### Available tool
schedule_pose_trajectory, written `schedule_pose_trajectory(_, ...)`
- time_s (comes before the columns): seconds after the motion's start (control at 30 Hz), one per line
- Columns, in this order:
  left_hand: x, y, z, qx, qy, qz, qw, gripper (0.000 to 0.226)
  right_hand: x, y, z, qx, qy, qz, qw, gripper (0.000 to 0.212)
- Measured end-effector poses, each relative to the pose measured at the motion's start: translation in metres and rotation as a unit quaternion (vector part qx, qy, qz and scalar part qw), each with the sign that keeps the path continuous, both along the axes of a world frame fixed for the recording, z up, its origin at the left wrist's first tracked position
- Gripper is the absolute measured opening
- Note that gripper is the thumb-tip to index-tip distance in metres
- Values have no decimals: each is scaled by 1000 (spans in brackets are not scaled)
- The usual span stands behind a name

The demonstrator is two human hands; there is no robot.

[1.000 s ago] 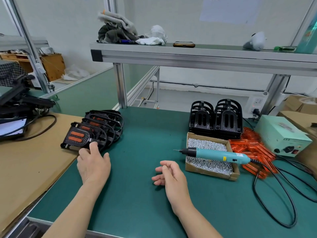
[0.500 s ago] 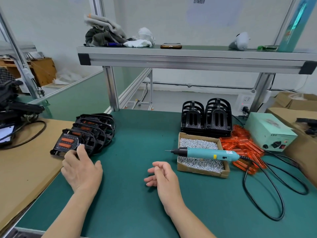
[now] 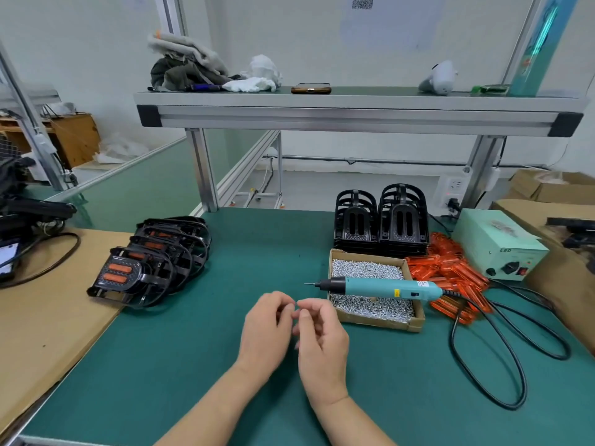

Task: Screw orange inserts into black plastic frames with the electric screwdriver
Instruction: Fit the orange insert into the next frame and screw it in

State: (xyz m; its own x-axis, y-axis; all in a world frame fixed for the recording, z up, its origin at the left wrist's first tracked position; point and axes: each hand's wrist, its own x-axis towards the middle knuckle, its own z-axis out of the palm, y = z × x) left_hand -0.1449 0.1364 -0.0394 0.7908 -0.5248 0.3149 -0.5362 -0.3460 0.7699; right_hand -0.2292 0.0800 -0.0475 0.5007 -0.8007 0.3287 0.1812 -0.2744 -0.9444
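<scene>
My left hand point(image 3: 265, 329) and my right hand point(image 3: 320, 338) hover together over the green mat, fingers loosely curled with their tips close; I see nothing held in either. The teal electric screwdriver point(image 3: 386, 286) lies across a cardboard box of screws point(image 3: 370, 288), tip pointing left, just beyond my right hand. Two stacks of bare black frames point(image 3: 381, 225) stand behind the box. A heap of orange inserts point(image 3: 450, 275) lies to the right of it. A row of black frames with orange inserts fitted point(image 3: 151, 259) lies at the left.
A pale green power supply point(image 3: 495, 246) sits at the right, its black cable point(image 3: 515, 349) looping over the mat. A brown board point(image 3: 48, 317) covers the left side. An aluminium shelf point(image 3: 354, 114) spans overhead. Cardboard boxes point(image 3: 553, 188) stand at the far right.
My left hand left the row of fitted frames and moved right to meet my right hand at the centre. The view shifted a little.
</scene>
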Motion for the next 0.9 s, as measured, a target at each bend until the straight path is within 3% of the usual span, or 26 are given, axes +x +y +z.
schedule_pose_trajectory(0.07,-5,-8,-2,1,29,-13,999,17,-1,0,0,-25,-7,-34,999,15)
schedule_pose_trajectory(0.3,-7,-11,-18,21,18,-18,999,29,-2,1,5,-29,-8,-34,999,35)
schedule_pose_trajectory(0.7,-5,-12,-21,9,26,-23,999,22,2,-52,62,23,-75,5,997,23)
schedule_pose_trajectory(0.8,-4,-12,-23,8,26,-25,999,23,10,-100,87,-39,-19,-32,999,14)
schedule_pose_trajectory(0.9,-4,-13,-24,3,31,-22,999,23,22,-157,97,-111,127,-82,982,7)
